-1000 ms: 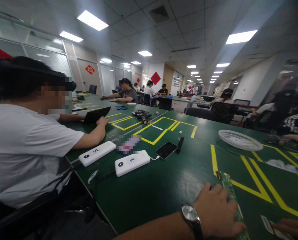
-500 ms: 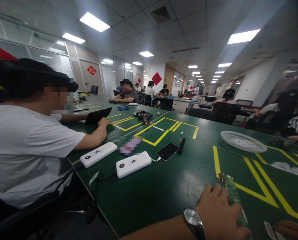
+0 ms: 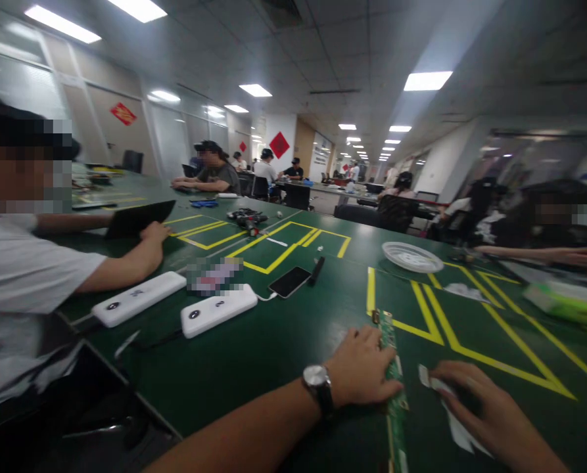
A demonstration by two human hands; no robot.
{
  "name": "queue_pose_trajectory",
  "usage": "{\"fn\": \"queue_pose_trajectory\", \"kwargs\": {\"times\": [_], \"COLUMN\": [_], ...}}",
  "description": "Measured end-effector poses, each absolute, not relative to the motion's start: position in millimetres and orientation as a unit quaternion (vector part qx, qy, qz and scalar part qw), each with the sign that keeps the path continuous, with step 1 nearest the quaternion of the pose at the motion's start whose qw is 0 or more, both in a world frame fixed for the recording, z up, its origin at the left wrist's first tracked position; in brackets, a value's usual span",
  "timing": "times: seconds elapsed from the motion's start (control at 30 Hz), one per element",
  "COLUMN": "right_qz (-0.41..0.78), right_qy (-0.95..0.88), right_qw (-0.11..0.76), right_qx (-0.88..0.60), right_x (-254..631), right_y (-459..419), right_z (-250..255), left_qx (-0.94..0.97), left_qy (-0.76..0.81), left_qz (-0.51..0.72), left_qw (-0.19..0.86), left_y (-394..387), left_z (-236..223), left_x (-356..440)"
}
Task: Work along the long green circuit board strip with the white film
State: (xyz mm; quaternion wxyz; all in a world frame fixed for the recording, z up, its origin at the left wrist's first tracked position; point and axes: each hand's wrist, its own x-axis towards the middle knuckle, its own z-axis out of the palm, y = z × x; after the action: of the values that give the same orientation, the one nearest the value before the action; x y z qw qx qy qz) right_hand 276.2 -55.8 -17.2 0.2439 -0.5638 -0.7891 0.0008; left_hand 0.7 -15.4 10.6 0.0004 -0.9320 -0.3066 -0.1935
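Note:
My left hand, with a wristwatch on its wrist, lies over a long narrow green circuit board and presses it onto the green table. The fingers curl over the board's edge. My right hand rests to the right of the board on a white strip of paper or cloth, fingers bent down onto it.
Two white power banks and a black phone lie to the left. A white round fan grille sits beyond yellow tape lines. A person in a white shirt sits at my left; others sit around the table.
The view has swung right and down. Both hands now show more fully; my right hand has come into sight resting on the white strip. My left hand stays on the board.

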Motion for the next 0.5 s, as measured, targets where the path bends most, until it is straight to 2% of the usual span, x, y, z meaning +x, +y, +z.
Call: {"fn": "queue_pose_trajectory", "kwargs": {"times": [0.17, 0.5], "right_qz": [0.058, 0.047], "right_qy": [-0.817, -0.809], "right_qw": [0.239, 0.263], "right_qx": [-0.521, -0.524], "right_x": [250.5, 231.2], "right_y": [-70.1, -72.3], "right_z": [10.2, 9.8], "left_qx": [-0.936, -0.94], "left_qy": [-0.295, -0.307], "left_qz": [-0.191, -0.14], "left_qw": [-0.021, -0.054], "left_y": [-14.2, -13.9], "left_z": [8.2, 8.3], "left_x": [0.7, 5.4]}}
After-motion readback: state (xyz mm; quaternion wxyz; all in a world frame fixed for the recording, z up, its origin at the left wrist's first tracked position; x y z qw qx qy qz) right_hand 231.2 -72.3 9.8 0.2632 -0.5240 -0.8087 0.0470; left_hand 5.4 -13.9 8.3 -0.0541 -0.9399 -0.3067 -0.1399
